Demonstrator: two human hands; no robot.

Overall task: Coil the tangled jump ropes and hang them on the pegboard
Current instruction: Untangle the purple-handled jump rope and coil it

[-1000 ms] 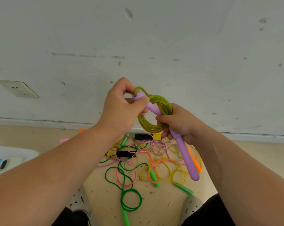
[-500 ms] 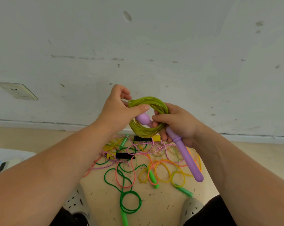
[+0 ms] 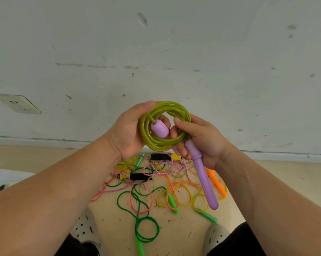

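Note:
A yellow-green rope coil is held up in front of the wall between both hands. My left hand grips the coil's left side, fingers curled behind it. One purple handle pokes through the coil's centre. My right hand grips the coil's right side together with the second purple handle, which hangs down and to the right. Below on the floor lies a tangle of jump ropes: green, pink, yellow, orange and a pink-white twisted one with black-yellow handles. No pegboard is in view.
A scuffed white wall stands close ahead, with a socket at the left. My two grey clogs flank the rope pile on the beige floor. A white object lies at the left edge.
The purple handle has gone through the coil's centre and now sticks out toward me. My left hand shifted from pinching the handle tip to holding the coil's left side.

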